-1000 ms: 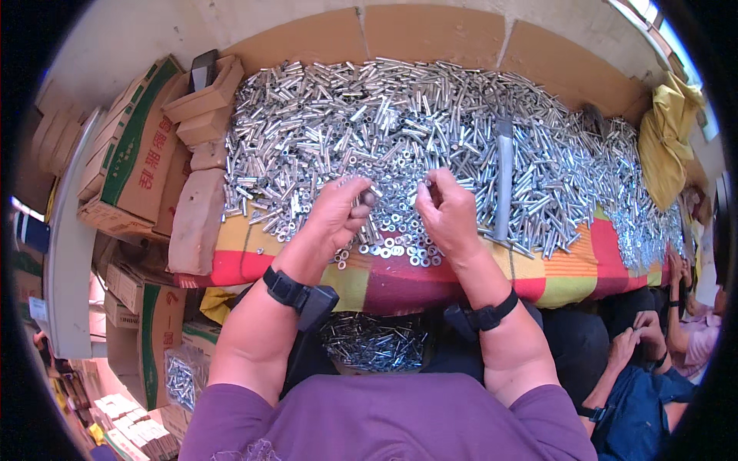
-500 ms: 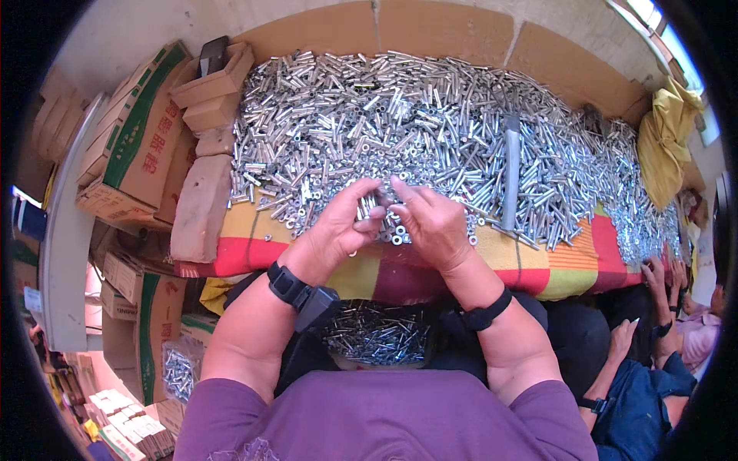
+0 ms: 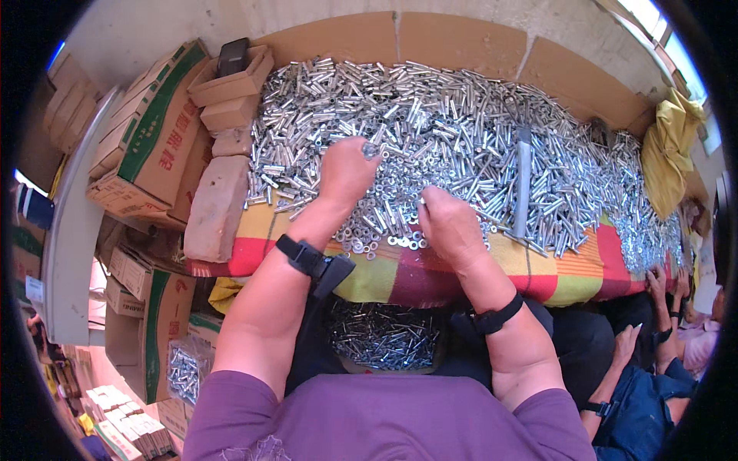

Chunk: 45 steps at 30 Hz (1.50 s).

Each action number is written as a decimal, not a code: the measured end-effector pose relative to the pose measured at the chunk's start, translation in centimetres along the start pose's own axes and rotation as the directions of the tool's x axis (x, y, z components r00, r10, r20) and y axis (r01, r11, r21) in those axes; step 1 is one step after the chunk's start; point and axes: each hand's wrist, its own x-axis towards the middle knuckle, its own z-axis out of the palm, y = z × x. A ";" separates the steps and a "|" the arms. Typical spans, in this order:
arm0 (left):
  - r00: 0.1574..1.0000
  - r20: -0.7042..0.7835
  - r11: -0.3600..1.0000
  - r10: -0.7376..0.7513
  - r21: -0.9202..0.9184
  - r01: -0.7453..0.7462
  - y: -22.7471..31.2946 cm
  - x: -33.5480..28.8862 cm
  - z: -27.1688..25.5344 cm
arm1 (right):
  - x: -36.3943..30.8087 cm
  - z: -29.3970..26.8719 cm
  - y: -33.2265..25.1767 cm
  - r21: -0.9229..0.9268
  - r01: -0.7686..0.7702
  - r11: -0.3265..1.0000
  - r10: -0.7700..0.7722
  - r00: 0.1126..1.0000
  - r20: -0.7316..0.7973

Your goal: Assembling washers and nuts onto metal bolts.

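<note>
A big heap of small silver metal tubes covers a table draped in a striped red, yellow and green cloth. My left hand reaches into the heap, fingers curled on a small metal piece near its fingertips. My right hand rests lower, at the near edge of the pile, fingers closed over small washers lying on the cloth. What the right hand holds is hidden. Both wrists wear black bands. A container of finished metal parts sits in my lap.
Bricks and small cardboard boxes line the left of the pile. Large cartons stack farther left. A long grey bar lies on the heap. A yellow bag sits at right. Another person's hands work at lower right.
My hands, which met close together over the washers half a second ago, have parted. The left hand moved up into the heap; the right dropped slightly toward the near edge.
</note>
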 end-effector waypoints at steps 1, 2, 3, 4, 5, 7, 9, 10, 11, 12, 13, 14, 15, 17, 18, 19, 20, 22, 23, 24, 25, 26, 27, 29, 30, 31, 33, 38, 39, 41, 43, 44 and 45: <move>0.999 0.048 0.999 -0.008 0.048 0.005 0.1 0.2 0.3 | 0.3 -0.1 0.1 0.088 0.041 0.995 -0.029 0.991 -0.131; 0.999 0.049 0.999 -0.009 0.046 0.006 0.1 0.5 0.7 | 0.6 -0.2 0.1 0.169 0.092 0.981 -0.046 0.964 -0.261; 1.000 0.004 0.997 0.028 0.065 -0.028 0.0 0.6 1.1 | 0.9 -0.4 0.2 0.166 0.148 0.975 -0.086 0.939 -0.332; 0.997 -0.042 0.994 0.065 0.087 -0.061 0.0 0.6 1.4 | 0.8 -0.6 -0.1 0.167 0.147 0.975 -0.086 0.941 -0.328; 0.994 -0.064 0.993 0.094 0.083 -0.088 -0.2 0.5 1.6 | 0.7 -0.8 -0.7 0.348 0.106 0.931 0.026 0.935 -0.354; 0.996 0.032 0.984 -0.084 -0.157 0.088 -0.1 0.3 1.6 | 0.4 -0.5 -0.6 0.548 0.099 0.830 0.147 0.910 -0.388; 0.792 0.529 0.376 -0.306 -0.697 0.611 0.8 -0.5 0.3 | 0.1 -0.3 -0.7 0.578 0.138 0.804 0.160 0.886 -0.434; 0.791 0.529 0.377 -0.309 -0.695 0.612 0.6 -1.2 0.0 | 0.0 -0.2 -1.0 0.607 0.189 0.772 0.165 0.862 -0.479; 0.710 0.653 0.078 -0.262 -0.719 0.690 0.3 -1.8 -0.3 | -0.2 -0.7 -1.2 0.549 0.233 0.803 0.082 0.869 -0.488; 0.634 0.755 -0.225 -0.169 -0.656 0.721 0.7 -2.3 -0.6 | -0.4 -0.6 -1.2 0.548 0.230 0.804 0.085 0.868 -0.489; 0.624 0.757 -0.276 -0.191 -0.652 0.706 1.3 -3.1 -0.6 | -0.5 -0.4 -1.3 0.497 0.280 0.821 0.012 0.862 -0.506; 0.623 0.760 -0.276 -0.187 -0.649 0.709 1.8 -3.6 -0.7 | -0.7 -0.2 -1.3 0.443 0.329 0.834 -0.060 0.853 -0.519; 0.597 0.785 -0.336 -0.163 -0.613 0.715 2.4 -4.0 -0.8 | -0.6 -0.2 -1.1 0.354 0.363 0.862 -0.131 0.834 -0.536; 0.555 0.829 -0.456 -0.064 -0.519 0.723 2.7 -4.6 -0.5 | -0.6 0.1 -0.7 0.230 0.398 0.888 -0.214 0.801 -0.560; 0.551 0.833 -0.454 -0.056 -0.513 0.729 2.8 -4.8 -0.5 | -0.6 0.2 -0.6 0.111 0.431 0.895 -0.299 0.767 -0.568; 0.517 0.856 -0.463 -0.027 -0.469 0.752 2.9 -5.1 -0.5 | -0.4 0.3 -0.4 0.034 0.465 0.885 -0.375 0.754 -0.539; 0.481 0.877 -0.471 0.002 -0.423 0.774 2.9 -5.3 -0.6 | -0.6 0.3 -0.4 0.028 0.456 0.889 -0.371 0.757 -0.539; 0.444 0.895 -0.468 0.039 -0.376 0.800 1.0 -6.0 -0.4 | -0.6 -0.4 -1.6 0.007 0.367 0.930 -0.336 0.859 -0.387; 0.433 0.889 -0.484 0.148 -0.317 0.816 0.2 -6.3 -0.4 | -0.3 -0.8 -1.9 0.099 0.343 0.934 -0.270 0.860 -0.433; 0.422 0.870 -0.492 0.255 -0.259 0.831 -0.1 -6.3 -0.6 | -0.2 -1.2 -1.7 0.097 0.344 0.934 -0.271 0.859 -0.434; 0.362 0.925 -0.564 -0.117 -0.362 0.743 2.2 -5.7 -1.3 | -0.2 -1.5 -0.7 0.021 0.183 0.983 -0.162 0.915 -0.369; 0.361 0.925 -0.564 -0.114 -0.360 0.744 2.6 -5.3 -1.9 | -0.2 -1.9 0.3 -0.063 0.023 0.998 -0.042 0.949 -0.312; 0.414 0.902 -0.574 -0.123 -0.405 0.712 2.8 -4.9 -2.7 | -0.2 -2.3 1.6 -0.133 -0.082 0.988 0.049 0.970 -0.238; 0.551 0.829 -0.547 -0.099 -0.508 0.665 0.3 -4.6 -3.1 | 0.0 -2.2 4.3 -0.198 -0.179 0.964 0.162 0.981 -0.103; 0.586 0.805 -0.514 0.094 -0.464 0.721 -2.1 -3.9 -2.5 | -0.2 -2.4 5.5 -0.205 -0.195 0.959 0.190 0.981 -0.042; 0.623 0.782 -0.267 -0.021 -0.605 0.750 -2.8 -3.3 -2.8 | -0.5 -2.4 6.0 -0.190 -0.200 0.961 0.199 0.980 -0.025; 0.675 0.725 0.010 -0.136 -0.681 0.733 -3.8 -2.5 -3.0 | -0.3 -2.0 7.1 -0.162 -0.191 0.968 0.190 0.982 -0.020; 0.995 0.100 1.000 0.001 0.027 -0.004 -3.1 -2.2 -2.8 | 0.2 -2.0 7.7 -0.165 -0.084 0.983 0.072 0.994 -0.077; 0.986 0.150 0.996 0.074 0.045 -0.081 -2.9 -2.3 -2.7 | 0.4 -2.2 7.1 -0.188 -0.044 0.981 0.017 0.990 -0.141; 0.988 0.130 0.992 0.087 0.079 -0.097 -2.8 -2.5 -2.1 | 0.7 -1.9 5.0 -0.039 -0.066 0.997 0.060 0.986 -0.158; 0.978 0.147 0.976 0.146 0.142 -0.167 -2.4 -2.4 -1.7 | 0.6 -1.2 4.0 0.146 -0.149 0.978 0.167 0.979 -0.119; 0.977 0.151 0.976 0.149 0.139 -0.170 -2.3 -2.5 -1.6 | 0.6 -0.9 3.3 0.254 -0.224 0.941 0.238 0.971 -0.028; 0.983 0.103 0.987 0.151 0.044 -0.156 -2.2 -2.7 -1.5 | 0.6 -0.6 2.4 0.319 -0.182 0.930 0.202 0.979 -0.032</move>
